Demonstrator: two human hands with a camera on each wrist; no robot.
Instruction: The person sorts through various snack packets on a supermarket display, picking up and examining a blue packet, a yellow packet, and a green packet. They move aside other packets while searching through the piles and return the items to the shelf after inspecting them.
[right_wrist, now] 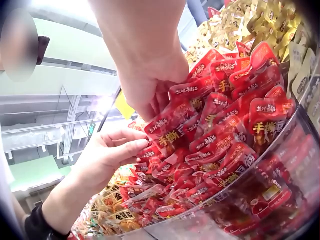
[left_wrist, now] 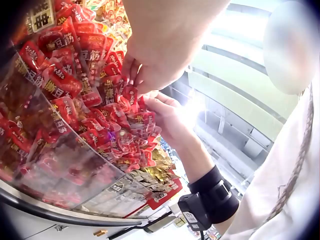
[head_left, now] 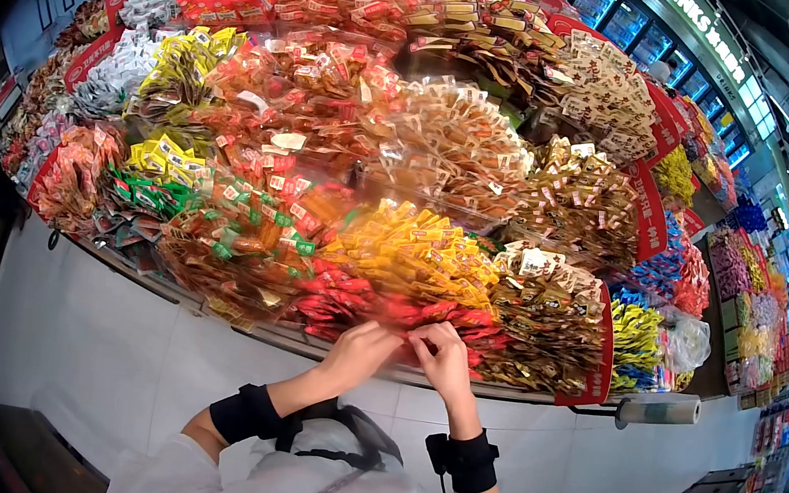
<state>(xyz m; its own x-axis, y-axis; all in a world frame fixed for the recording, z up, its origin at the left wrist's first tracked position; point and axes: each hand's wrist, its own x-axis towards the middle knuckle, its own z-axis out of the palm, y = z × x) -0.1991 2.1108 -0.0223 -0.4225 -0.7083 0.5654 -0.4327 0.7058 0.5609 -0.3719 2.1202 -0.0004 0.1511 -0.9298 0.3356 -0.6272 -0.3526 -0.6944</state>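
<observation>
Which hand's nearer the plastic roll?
Right: the right hand is at the red packets, left of the plastic roll; the left hand sits farther left. Neither touches it.

The small red printed plastic packets (right_wrist: 227,172) are glossy and crinkled, catching bright highlights. The curved clear plastic bin wall (left_wrist: 70,172) looks smooth and shiny. The white table (head_left: 138,328) has a smooth front. The black wrist strap (left_wrist: 222,202) looks like matt cloth; the white cloth shirt (left_wrist: 267,187) is matt too, the thin braided cord (left_wrist: 294,182) rougher.
</observation>
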